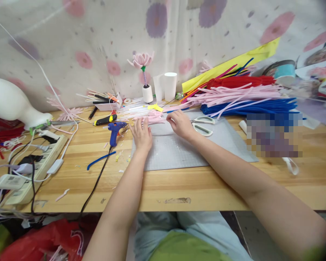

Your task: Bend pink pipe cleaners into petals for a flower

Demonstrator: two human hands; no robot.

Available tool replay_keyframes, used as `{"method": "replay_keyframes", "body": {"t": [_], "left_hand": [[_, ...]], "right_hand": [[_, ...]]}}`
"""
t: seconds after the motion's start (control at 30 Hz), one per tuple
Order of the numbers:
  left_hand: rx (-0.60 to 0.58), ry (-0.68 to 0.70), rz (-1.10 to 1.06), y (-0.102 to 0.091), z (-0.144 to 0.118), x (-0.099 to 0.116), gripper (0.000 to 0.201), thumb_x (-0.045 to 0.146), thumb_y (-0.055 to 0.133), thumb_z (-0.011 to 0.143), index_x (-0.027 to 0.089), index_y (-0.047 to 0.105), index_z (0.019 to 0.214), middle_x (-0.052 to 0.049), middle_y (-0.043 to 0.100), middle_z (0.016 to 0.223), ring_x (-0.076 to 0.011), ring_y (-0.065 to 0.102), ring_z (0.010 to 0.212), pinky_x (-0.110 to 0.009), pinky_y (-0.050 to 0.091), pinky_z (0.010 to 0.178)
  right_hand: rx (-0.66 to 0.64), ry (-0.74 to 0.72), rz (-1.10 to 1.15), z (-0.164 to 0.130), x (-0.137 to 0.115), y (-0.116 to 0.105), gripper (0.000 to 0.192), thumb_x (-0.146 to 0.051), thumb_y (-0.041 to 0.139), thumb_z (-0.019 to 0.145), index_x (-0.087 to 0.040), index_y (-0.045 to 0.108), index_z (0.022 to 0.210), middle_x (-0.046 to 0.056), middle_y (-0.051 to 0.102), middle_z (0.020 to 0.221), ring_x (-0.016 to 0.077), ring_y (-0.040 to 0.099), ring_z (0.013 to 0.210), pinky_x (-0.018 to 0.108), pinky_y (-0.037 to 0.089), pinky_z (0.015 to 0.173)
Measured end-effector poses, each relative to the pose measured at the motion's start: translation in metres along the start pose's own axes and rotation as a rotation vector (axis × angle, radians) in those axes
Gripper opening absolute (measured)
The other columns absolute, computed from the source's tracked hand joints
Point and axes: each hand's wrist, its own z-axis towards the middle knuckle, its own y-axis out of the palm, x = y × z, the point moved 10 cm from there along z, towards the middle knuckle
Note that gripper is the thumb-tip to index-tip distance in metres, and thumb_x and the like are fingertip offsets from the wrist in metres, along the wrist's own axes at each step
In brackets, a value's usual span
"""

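Note:
My left hand (141, 135) rests with fingers apart at the left edge of the grey cutting mat (176, 152), close to short pink pipe cleaners (154, 116). My right hand (180, 125) hovers over the mat's far part, fingers bent together; whatever they may hold is hidden. Just right of it lie scissors (203, 132) with pale handles. A blue glue gun (114, 134) is left of my left hand, its black cord running toward the table's front edge. Behind the hands stands a pink pipe-cleaner flower (141, 61) in a white holder (147, 94).
Bundles of red (241, 82), pink (233, 95) and blue pipe cleaners (250, 107) lie at the back right. A crowded power strip (40, 170) and a white foam head (11, 103) occupy the left. A yellow-black utility knife (105, 120) and a white cylinder (170, 87) are farther back.

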Motion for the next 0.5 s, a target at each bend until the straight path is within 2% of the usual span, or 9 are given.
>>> {"method": "replay_keyframes", "body": {"t": [0.07, 0.13, 0.23, 0.37, 0.43, 0.5], "left_hand": [[-0.095, -0.014, -0.004, 0.012, 0.000, 0.003, 0.029, 0.023, 0.039, 0.087, 0.020, 0.061, 0.107, -0.011, 0.058, 0.113, -0.0242, 0.050, 0.112, -0.041, 0.033, 0.098], [-0.137, -0.073, -0.010, 0.018, -0.001, 0.001, 0.030, 0.026, 0.036, 0.089, 0.020, 0.063, 0.099, -0.011, 0.061, 0.105, -0.0223, 0.056, 0.098, -0.035, 0.041, 0.085], [-0.122, -0.120, -0.017, 0.015, -0.004, -0.001, 0.031, 0.030, 0.035, 0.090, 0.020, 0.063, 0.095, -0.010, 0.060, 0.105, -0.0210, 0.058, 0.092, -0.031, 0.042, 0.075], [-0.187, -0.032, -0.099, 0.021, -0.008, 0.008, 0.024, 0.030, 0.041, 0.088, 0.021, 0.064, 0.092, -0.008, 0.063, 0.099, -0.0195, 0.058, 0.093, -0.028, 0.042, 0.075], [-0.191, -0.083, -0.186, 0.025, -0.010, 0.005, 0.020, 0.026, 0.044, 0.086, 0.021, 0.063, 0.091, -0.007, 0.065, 0.093, -0.0181, 0.059, 0.090, -0.028, 0.042, 0.076], [-0.184, -0.232, -0.385, 0.032, -0.011, -0.002, 0.017, 0.025, 0.045, 0.085, 0.019, 0.060, 0.090, -0.005, 0.066, 0.086, -0.0158, 0.061, 0.081, -0.028, 0.045, 0.073]], "right_hand": [[0.049, 0.091, 0.112, -0.012, 0.010, -0.007, 0.015, -0.023, 0.044, 0.084, -0.018, 0.058, 0.082, 0.009, 0.061, 0.087, 0.0212, 0.050, 0.086, 0.033, 0.037, 0.078], [0.097, 0.239, 0.255, -0.021, 0.027, -0.006, 0.012, -0.024, 0.046, 0.081, -0.018, 0.056, 0.079, 0.007, 0.061, 0.083, 0.0190, 0.051, 0.079, 0.032, 0.038, 0.075], [0.168, 0.444, 0.490, -0.029, 0.054, 0.003, 0.011, -0.028, 0.049, 0.077, -0.019, 0.054, 0.078, 0.004, 0.060, 0.077, 0.0159, 0.051, 0.069, 0.030, 0.040, 0.069], [0.314, 0.550, 0.625, -0.032, 0.075, 0.002, 0.010, -0.028, 0.050, 0.074, -0.019, 0.053, 0.077, 0.002, 0.059, 0.074, 0.0137, 0.051, 0.069, 0.029, 0.040, 0.069], [0.299, 0.572, 0.686, -0.032, 0.078, 0.007, 0.012, -0.030, 0.053, 0.072, -0.019, 0.054, 0.076, 0.001, 0.058, 0.073, 0.0129, 0.050, 0.068, 0.028, 0.040, 0.067], [0.191, 0.570, 0.779, -0.030, 0.074, 0.018, 0.016, -0.034, 0.057, 0.069, -0.019, 0.056, 0.074, 0.001, 0.057, 0.071, 0.0123, 0.049, 0.065, 0.027, 0.039, 0.063]]}}
